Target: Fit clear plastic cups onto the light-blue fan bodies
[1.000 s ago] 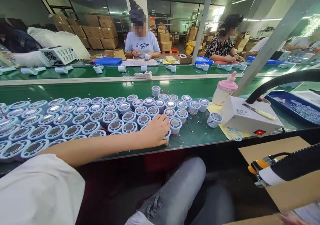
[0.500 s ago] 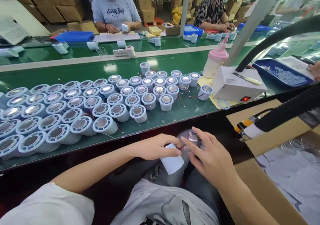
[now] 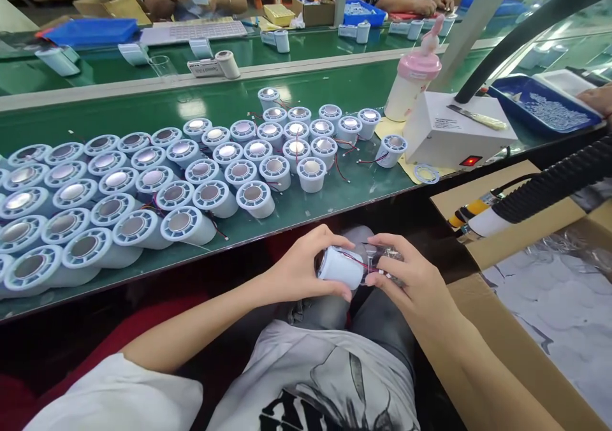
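Over my lap, my left hand (image 3: 302, 266) is closed around a pale blue plastic cylinder (image 3: 340, 269), tilted on its side, thumb below and fingers above. My right hand (image 3: 415, 277) pinches a clear plastic part (image 3: 382, 256) close against the cylinder's right end; its exact shape is partly hidden by my fingers. Thin red and black wires (image 3: 357, 257) run along the cylinder toward the clear part. On the green bench just ahead stand rows of similar pale blue cylinders (image 3: 255, 195) with ribbed rims and silvery round centres, some with wires trailing.
A white box with a lit red switch (image 3: 459, 141) stands at the right, a pink-lidded bottle (image 3: 411, 83) beside it. A black hose (image 3: 549, 189) crosses above an open carton (image 3: 507, 335) at my right. A blue tray (image 3: 545, 109) lies beyond. Two people work across the bench.
My left hand has turned the cylinder more sideways and raised it slightly. My right hand has brought its fingers together on the clear part. The view has tilted downward.
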A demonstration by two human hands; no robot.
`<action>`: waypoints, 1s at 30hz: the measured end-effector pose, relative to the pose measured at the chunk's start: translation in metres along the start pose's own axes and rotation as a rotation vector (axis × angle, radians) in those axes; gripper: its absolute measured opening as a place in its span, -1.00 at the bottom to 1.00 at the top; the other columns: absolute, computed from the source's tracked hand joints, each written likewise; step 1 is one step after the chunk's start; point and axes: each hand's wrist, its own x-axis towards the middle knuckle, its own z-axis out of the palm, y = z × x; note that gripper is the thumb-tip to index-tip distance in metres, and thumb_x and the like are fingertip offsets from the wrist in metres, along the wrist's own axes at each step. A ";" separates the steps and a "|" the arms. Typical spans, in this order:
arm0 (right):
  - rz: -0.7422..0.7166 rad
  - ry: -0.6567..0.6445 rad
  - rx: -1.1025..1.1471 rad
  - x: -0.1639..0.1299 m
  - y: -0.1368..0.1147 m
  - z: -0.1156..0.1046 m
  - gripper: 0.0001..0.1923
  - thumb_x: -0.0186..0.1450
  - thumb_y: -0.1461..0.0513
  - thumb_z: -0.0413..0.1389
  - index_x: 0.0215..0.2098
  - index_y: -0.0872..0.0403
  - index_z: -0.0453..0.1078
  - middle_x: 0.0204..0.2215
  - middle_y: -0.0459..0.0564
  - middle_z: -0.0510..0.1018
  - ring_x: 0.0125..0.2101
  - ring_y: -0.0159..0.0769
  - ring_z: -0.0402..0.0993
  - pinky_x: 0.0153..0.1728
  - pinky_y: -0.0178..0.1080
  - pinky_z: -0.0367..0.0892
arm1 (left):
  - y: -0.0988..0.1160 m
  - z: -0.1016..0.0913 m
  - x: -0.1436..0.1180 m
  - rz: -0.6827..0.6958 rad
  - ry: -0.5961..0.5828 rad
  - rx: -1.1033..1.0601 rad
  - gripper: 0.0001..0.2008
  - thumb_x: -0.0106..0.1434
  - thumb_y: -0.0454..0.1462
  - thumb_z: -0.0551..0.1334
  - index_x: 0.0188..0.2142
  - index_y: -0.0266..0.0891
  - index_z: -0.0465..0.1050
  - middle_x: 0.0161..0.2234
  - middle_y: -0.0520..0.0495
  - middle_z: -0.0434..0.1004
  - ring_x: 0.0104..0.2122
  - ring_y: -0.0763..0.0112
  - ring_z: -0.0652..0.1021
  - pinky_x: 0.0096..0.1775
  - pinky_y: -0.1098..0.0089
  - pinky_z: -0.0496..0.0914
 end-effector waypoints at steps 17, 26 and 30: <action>0.279 0.035 0.732 -0.007 0.011 -0.004 -0.90 0.28 0.20 0.24 -0.40 -0.02 0.58 -0.06 0.02 0.63 -0.08 -0.10 0.59 -0.16 -0.16 0.56 | -0.007 0.013 -0.002 -0.089 -0.151 -0.517 -0.32 0.09 -0.23 0.47 0.19 -0.12 0.36 0.13 -0.20 0.46 0.03 0.16 0.55 -0.02 0.25 0.50; 0.137 -0.080 0.595 -0.024 0.013 -0.003 -0.64 0.23 0.25 0.33 -0.01 -0.10 0.47 0.13 0.01 0.52 0.08 -0.11 0.50 0.06 -0.11 0.49 | -0.004 0.009 -0.008 -0.144 -0.180 -0.589 -0.23 0.05 -0.23 0.49 0.24 -0.09 0.32 0.19 -0.21 0.43 0.04 0.16 0.55 -0.01 0.28 0.49; 0.209 -0.127 0.723 -0.024 0.015 -0.004 -0.61 0.24 0.24 0.34 0.01 -0.14 0.44 0.02 -0.08 0.57 0.01 -0.23 0.53 -0.01 -0.29 0.51 | 0.001 0.007 -0.008 -0.042 -0.177 -0.544 -0.25 0.04 -0.25 0.50 0.23 -0.05 0.36 0.23 -0.19 0.40 0.16 0.09 0.47 0.08 0.24 0.45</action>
